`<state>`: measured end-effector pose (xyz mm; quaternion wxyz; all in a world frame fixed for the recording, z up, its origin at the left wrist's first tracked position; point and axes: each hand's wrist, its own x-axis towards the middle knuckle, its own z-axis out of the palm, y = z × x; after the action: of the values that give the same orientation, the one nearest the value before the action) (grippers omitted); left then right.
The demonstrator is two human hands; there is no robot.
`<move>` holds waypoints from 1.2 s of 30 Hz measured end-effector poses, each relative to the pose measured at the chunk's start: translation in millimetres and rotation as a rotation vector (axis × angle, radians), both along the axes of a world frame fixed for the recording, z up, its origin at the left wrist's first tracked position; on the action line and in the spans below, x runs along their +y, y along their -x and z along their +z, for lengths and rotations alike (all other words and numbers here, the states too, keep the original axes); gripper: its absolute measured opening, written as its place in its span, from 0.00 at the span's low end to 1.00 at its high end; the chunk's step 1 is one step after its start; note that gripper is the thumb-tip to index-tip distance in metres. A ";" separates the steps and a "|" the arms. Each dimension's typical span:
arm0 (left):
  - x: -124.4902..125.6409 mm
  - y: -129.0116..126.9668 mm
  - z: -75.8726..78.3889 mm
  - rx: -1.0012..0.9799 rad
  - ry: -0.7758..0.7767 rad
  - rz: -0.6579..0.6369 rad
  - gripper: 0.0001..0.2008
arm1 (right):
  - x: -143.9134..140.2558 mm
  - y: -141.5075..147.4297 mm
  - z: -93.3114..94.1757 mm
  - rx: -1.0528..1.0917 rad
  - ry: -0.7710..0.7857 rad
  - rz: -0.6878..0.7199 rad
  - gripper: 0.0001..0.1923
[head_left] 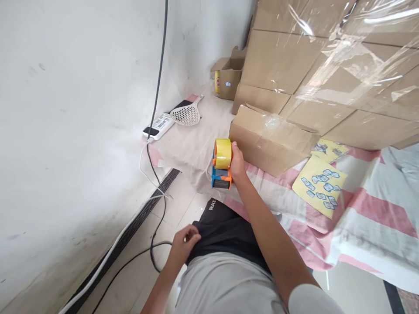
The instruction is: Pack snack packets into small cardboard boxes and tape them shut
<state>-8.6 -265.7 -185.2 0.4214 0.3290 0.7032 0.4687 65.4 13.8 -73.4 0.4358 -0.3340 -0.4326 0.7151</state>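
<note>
Beyond the right grip [236, 163] rises the stack of cardboard boxes [327, 65], loosely wrapped in clear film, and just in front of the knuckles lies the nearest box [268, 139], its corner almost touching the hand. Under the grip spreads the pink-and-white striped cloth [360, 218] over a low platform, whose edge drops to the tiled floor [183, 205] close below the wrist. To the right of the grip, well apart, lie yellow sticker sheets [319, 185]. The right grip is wrapped around the tape dispenser [221, 168], an orange and blue frame carrying a yellow roll, held upright just beside the box. The left grip [183, 244] sits low and near the body, fingers curled and pinching the hem of the black shorts [225, 231]. I judge the dispenser is being brought to the box for sealing; the following move would call for setting its blade end flat on a flap seam. Open room lies to the left of the dispenser, toward the white wall [65, 131], though a black cable [157, 131] and a power strip [159, 126] run there.
</note>
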 end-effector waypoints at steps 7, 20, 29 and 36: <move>91.4 -12.5 36.6 -0.262 -0.259 -0.014 0.36 | -0.4 1.3 -1.5 0.032 -0.015 -0.002 0.29; 75.9 -39.5 43.6 0.056 -0.261 0.102 0.14 | -8.9 -3.5 8.7 -0.060 -0.118 0.042 0.27; 62.1 -35.8 38.0 -0.187 -0.111 0.041 0.20 | -6.2 -1.0 10.8 -0.066 -0.072 0.024 0.25; 45.6 -36.3 46.0 -0.230 -0.120 0.176 0.21 | -6.7 -0.5 10.3 -0.028 -0.114 0.033 0.25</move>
<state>27.6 -220.0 -139.3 0.4361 0.2348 0.6469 0.5798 65.9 7.2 -63.0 0.4361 -0.3114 -0.4844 0.6915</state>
